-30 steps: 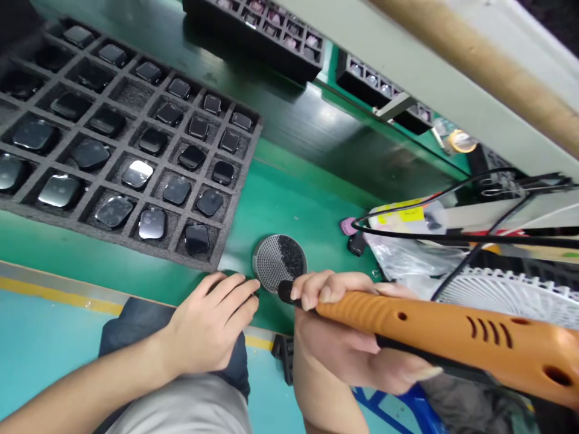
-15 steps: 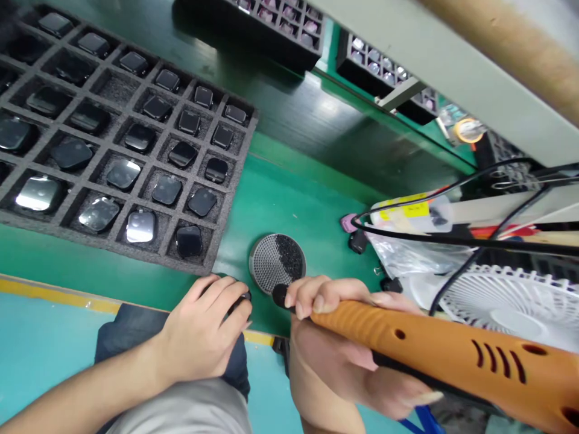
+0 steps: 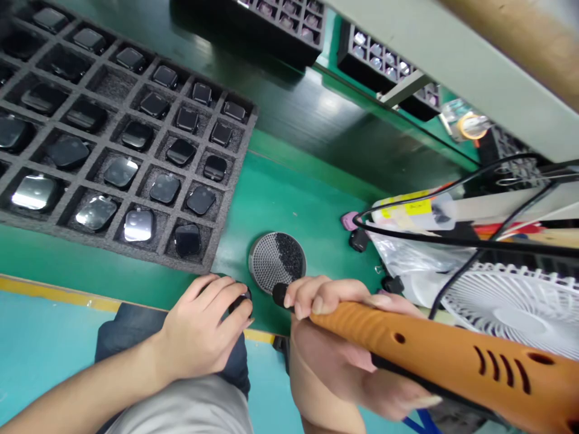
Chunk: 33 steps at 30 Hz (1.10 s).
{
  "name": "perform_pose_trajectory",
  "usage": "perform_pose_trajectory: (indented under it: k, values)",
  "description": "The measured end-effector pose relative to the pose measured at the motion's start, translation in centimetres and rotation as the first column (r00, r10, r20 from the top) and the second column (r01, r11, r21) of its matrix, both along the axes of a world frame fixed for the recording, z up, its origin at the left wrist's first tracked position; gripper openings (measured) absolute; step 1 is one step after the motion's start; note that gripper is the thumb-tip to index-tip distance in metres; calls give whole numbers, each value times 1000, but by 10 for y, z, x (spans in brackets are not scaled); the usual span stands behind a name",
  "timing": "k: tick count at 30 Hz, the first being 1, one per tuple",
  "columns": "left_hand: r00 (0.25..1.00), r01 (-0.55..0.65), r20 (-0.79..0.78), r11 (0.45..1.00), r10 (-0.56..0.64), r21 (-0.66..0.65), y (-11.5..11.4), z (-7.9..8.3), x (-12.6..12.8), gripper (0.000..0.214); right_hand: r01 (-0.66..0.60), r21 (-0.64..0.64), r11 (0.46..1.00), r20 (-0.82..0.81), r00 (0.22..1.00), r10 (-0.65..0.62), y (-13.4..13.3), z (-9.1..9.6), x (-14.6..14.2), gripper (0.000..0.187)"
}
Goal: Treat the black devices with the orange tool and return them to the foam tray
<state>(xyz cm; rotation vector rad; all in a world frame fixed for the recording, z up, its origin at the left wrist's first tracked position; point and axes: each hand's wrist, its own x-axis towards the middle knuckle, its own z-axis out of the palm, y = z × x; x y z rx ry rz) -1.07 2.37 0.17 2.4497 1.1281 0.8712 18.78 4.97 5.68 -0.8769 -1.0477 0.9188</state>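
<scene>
On the left, a black foam tray (image 3: pixel 239 150) sat on the green desk (image 3: pixel 289 193). Its little square holes kept the shiny watch-shaped glass pieces (image 3: pixel 138 225) apart, likely so they would not scratch. My left hand (image 3: pixel 203 319) was curled shut around a small black piece (image 3: pixel 240 299). Just right of it lay a round mesh disc (image 3: pixel 277 262). My right hand (image 3: pixel 335 319) gripped an orange tool (image 3: pixel 407 334) tightly, its black tip (image 3: pixel 279 295) just by the disc's edge. Further right stood a white fan (image 3: pixel 511 307).

The tool (image 3: pixel 420 342) is matt orange plastic, the tray (image 3: pixel 237 141) rough dark foam, the watch faces (image 3: pixel 138 225) glossy glass.
</scene>
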Motion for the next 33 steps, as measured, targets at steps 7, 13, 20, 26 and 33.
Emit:
perform_pose_trajectory:
  k: [7, 13, 20, 26, 33]
  values:
    - [1000, -6, 1, 1000, 6, 13, -1, -2, 1, 22, 31, 0, 1000, -6, 1000, -31, -2, 0, -3, 47]
    - [1000, -13, 12, 1000, 13, 27, -2, -4, 2, 24, 126, -15, 992, 58, 990, -125, -16, 16, -11, 42]
    - [999, -29, 30, 999, 29, 26, 0, -3, 3, 20, 109, -20, 994, 78, 991, -108, -16, 16, -27, 41]
    - [999, -39, 30, 999, 39, 22, 0, -2, 3, 18, 125, -33, 992, 63, 990, -123, -16, 13, -29, 42]
    - [999, -45, 21, 999, 45, -6, 1, 0, 4, 17, 101, -34, 994, 50, 994, -99, -18, 5, -29, 44]
